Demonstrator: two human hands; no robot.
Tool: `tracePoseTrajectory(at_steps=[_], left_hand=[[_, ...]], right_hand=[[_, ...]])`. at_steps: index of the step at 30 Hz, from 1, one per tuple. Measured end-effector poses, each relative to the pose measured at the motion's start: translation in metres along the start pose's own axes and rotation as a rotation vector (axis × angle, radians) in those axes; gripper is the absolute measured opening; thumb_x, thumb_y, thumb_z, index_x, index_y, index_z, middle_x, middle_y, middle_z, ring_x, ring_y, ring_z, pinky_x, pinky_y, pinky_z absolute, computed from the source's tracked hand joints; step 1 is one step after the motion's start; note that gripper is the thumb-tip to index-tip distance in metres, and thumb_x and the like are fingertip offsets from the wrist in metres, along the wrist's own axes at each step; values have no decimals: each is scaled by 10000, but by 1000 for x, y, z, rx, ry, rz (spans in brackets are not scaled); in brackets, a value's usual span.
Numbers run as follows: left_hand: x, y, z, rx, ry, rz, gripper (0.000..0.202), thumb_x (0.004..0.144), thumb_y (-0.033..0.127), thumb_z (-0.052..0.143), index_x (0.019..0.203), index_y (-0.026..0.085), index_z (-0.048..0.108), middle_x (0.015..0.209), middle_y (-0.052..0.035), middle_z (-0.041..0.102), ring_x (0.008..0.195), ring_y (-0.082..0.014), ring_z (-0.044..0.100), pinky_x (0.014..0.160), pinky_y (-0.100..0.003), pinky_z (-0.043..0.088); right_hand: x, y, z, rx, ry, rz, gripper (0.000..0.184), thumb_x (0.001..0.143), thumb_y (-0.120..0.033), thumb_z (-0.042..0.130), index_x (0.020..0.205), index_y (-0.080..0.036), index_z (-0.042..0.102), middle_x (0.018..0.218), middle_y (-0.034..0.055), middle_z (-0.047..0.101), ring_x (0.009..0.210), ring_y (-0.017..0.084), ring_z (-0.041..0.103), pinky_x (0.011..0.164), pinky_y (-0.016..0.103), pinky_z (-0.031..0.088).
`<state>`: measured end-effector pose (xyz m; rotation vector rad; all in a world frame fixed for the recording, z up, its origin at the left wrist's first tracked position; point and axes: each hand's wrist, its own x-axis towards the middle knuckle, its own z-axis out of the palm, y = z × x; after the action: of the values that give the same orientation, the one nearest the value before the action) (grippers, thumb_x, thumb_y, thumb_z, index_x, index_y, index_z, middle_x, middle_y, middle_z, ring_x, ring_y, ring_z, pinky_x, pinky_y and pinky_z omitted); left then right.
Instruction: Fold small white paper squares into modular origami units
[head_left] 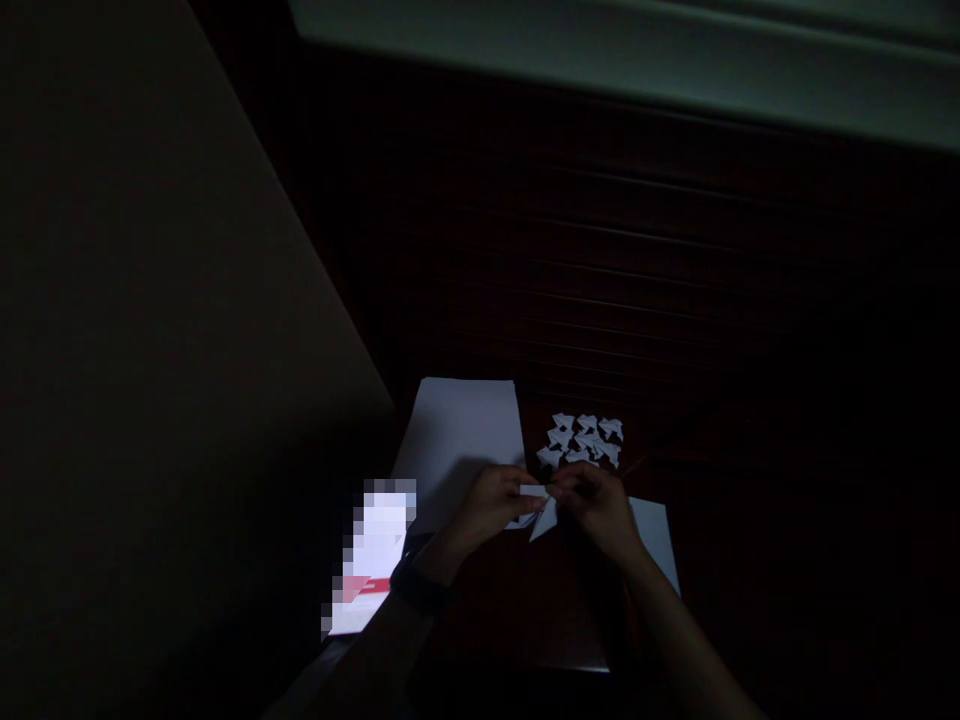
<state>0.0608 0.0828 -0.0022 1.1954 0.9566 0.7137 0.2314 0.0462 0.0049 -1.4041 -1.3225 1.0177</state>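
Observation:
Between my two hands is a piece of folded white paper point(545, 520), with a pointed flap hanging down. My left hand point(495, 505) pinches its left side between thumb and fingers; a dark band circles that wrist. On the other side, my right hand point(596, 505) grips the upper right part with bent fingers. Just beyond the hands lie several small folded paper figures point(589, 438) in rows on a dark table point(540, 610). Fingers partly cover the held paper, and the light is dim.
A stack of white paper sheets point(465, 425) lies at the left of the table. Another white sheet point(656, 535) is partly behind my right forearm. A bright, partly pixelated screen point(371, 550) glows at the lower left. Dark slatted panelling point(600, 250) stands behind.

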Motion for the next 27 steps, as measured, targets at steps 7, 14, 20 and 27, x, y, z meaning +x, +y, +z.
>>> tracePoseTrajectory(at_steps=[7,14,20,27], left_hand=[[1,0,3,66,141,39,156,618,208,705,756,146,668,593,0,628,525,-128,565,466,-212,390],[1,-4,3,-4,110,52,200,625,214,702,806,142,660,662,-24,659,565,-146,596,514,-240,441],[1,2,4,1,138,81,238,638,263,706,833,141,646,753,-51,680,654,-167,624,546,-244,458],[-3,9,4,-64,-3,67,327,685,338,679,947,152,614,821,-54,671,696,-172,632,585,-270,502]], right_hand=[[-2,-11,1,-66,-96,-52,313,740,-328,633,1026,-215,572,692,-9,594,637,148,552,600,258,424],[-2,-8,-1,-51,-172,-27,394,716,-294,654,1090,-236,542,689,-21,583,644,149,551,604,265,432],[-6,-8,2,-20,-241,-5,542,654,-255,707,1157,-254,508,856,4,633,699,159,581,615,272,462],[-5,-13,0,168,-230,96,542,668,-267,696,1171,-234,498,675,-15,622,582,157,589,543,268,474]])
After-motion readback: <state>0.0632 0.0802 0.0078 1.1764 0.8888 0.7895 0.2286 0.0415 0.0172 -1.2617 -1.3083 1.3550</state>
